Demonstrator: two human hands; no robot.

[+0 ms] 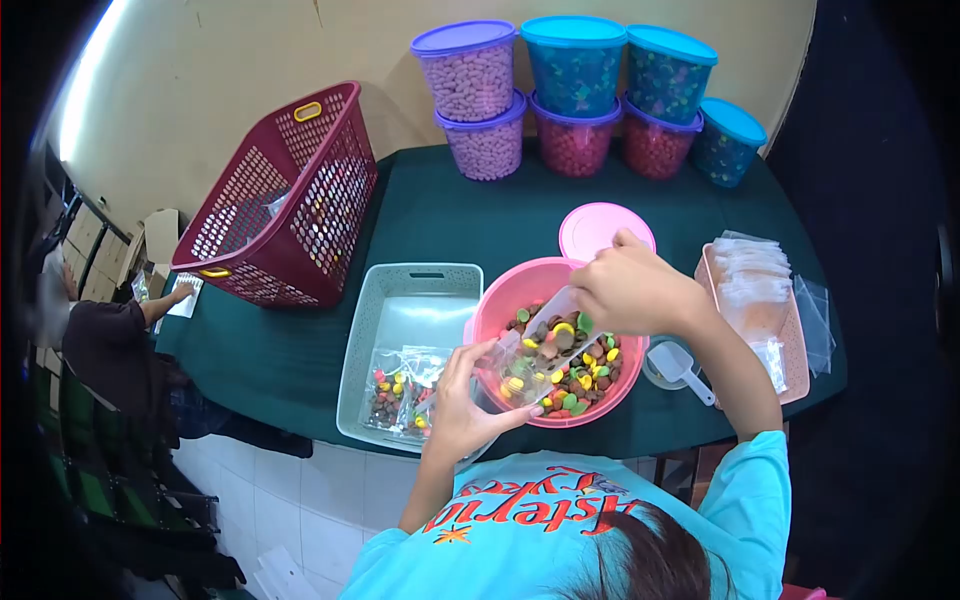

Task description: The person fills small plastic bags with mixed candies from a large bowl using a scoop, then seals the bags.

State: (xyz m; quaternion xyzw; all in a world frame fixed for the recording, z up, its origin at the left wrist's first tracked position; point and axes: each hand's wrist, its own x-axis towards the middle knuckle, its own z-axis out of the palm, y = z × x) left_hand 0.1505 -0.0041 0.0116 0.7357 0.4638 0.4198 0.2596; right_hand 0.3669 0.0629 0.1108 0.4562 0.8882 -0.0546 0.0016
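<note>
My right hand (630,288) grips a translucent scoop (562,322) from above, tilted down toward the left. Brown, yellow, green and red round pieces lie in the scoop. My left hand (462,405) holds a clear plastic bag (510,372) at the scoop's lower end, fingers and thumb around its sides; some pieces show in it. Both hands are over a pink tub (532,270) that contains more of these colorful pieces (598,378). Left of it, a pale green basket (362,330) contains filled clear bags (398,392) in its near part.
A maroon laundry basket (335,240) stands at the back left. Lidded tubs (575,70) are stacked along the wall. A pink lid (598,228), a white scoop (675,362) and a peach basket of clear bags (755,330) lie around the tub. Another person (115,345) is at far left.
</note>
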